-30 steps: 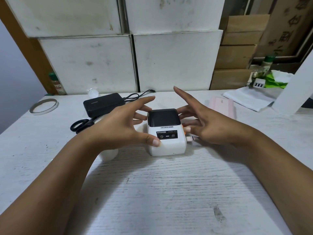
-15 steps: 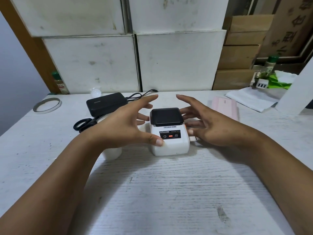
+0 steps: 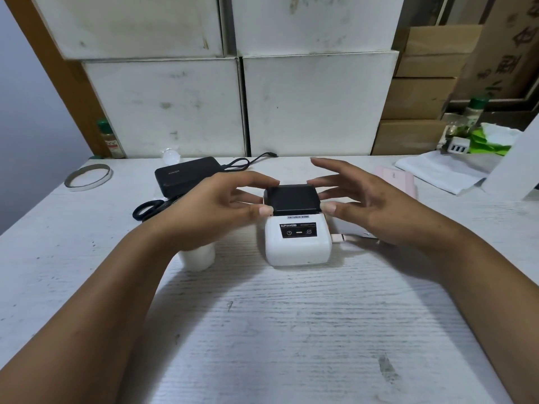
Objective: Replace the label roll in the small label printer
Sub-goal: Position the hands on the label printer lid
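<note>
A small white label printer (image 3: 297, 243) with a black lid (image 3: 293, 198) stands in the middle of the white table (image 3: 291, 330). My left hand (image 3: 210, 211) is at the lid's left side, thumb tip and fingertips touching its edge. My right hand (image 3: 367, 205) is at the lid's right side, thumb against the front corner, fingers spread over the back. The lid lies flat and closed. A white label roll (image 3: 198, 256) stands on the table under my left wrist, partly hidden. A cable plug (image 3: 338, 238) enters the printer's right side.
Behind the left hand lie a black power bank (image 3: 186, 176) with a cable and black scissors (image 3: 148, 208). A tape ring (image 3: 87, 177) sits far left. A pink case (image 3: 399, 182), white cloth (image 3: 443, 170) and a charger lie to the right. White boxes (image 3: 318, 103) line the back.
Both hands have moved from the printer's body up to the black lid and now pinch its two sides. The panel's light has gone from red to pale.
</note>
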Available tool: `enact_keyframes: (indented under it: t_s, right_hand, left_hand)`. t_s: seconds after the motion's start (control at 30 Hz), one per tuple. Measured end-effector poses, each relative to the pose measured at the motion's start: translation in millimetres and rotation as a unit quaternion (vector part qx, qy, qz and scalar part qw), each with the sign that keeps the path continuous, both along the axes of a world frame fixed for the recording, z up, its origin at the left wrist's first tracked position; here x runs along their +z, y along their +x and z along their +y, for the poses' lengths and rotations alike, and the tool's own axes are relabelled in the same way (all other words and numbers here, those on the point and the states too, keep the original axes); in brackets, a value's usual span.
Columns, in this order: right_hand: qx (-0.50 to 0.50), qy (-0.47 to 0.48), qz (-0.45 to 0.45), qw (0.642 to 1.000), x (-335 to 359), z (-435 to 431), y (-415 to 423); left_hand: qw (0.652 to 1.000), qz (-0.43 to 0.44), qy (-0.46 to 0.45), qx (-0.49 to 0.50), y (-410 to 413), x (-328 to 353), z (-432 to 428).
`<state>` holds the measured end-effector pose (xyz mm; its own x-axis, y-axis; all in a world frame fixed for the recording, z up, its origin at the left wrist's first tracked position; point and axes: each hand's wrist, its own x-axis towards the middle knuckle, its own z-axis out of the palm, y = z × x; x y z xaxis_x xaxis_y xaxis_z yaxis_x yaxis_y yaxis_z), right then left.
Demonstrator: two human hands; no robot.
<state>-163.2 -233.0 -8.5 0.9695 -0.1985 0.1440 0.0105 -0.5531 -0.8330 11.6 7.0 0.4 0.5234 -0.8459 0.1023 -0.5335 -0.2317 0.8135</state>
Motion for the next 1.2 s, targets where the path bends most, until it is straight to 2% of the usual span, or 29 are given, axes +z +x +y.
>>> enact_keyframes:
  t_s: [0.23,0.3,0.43,0.53,0.77,0.87,1.03,1.2]
  right_hand:
    - [-0.010,-0.008,0.014,1.000,1.9,3.3,3.3]
    - [-0.026,0.025,-0.002,0.999,-0.5,5.0,6.6]
    - [-0.079,0.166,0.004,0.983,1.4,11.5,12.7]
    - [-0.104,0.141,0.018,0.984,8.4,7.1,24.1]
    - [-0.137,0.234,0.066,0.960,19.2,4.7,48.2]
    - [-0.167,0.272,0.069,0.945,14.7,7.8,56.2]
    - [-0.202,0.300,0.059,0.930,1.1,12.2,65.1]
    - [-0.207,0.284,0.050,0.935,1.9,16.8,66.6]
  left_hand:
    - [1.000,-0.020,-0.005,0.021,-2.7,1.6,-3.6]
    - [0.999,-0.013,-0.017,0.033,-2.4,1.1,-6.0]
    - [0.995,0.042,-0.068,0.057,-2.7,3.2,-7.7]
    - [0.991,0.070,-0.089,0.072,-3.8,5.1,-5.9]
    - [0.996,0.041,-0.051,0.063,-12.8,6.7,-1.9]
    - [0.999,-0.004,-0.021,0.045,-12.2,6.5,-2.9]
    - [0.998,-0.051,0.016,0.016,-14.2,7.2,-3.7]
    - [0.997,-0.066,0.048,0.009,-13.0,4.9,-6.3]
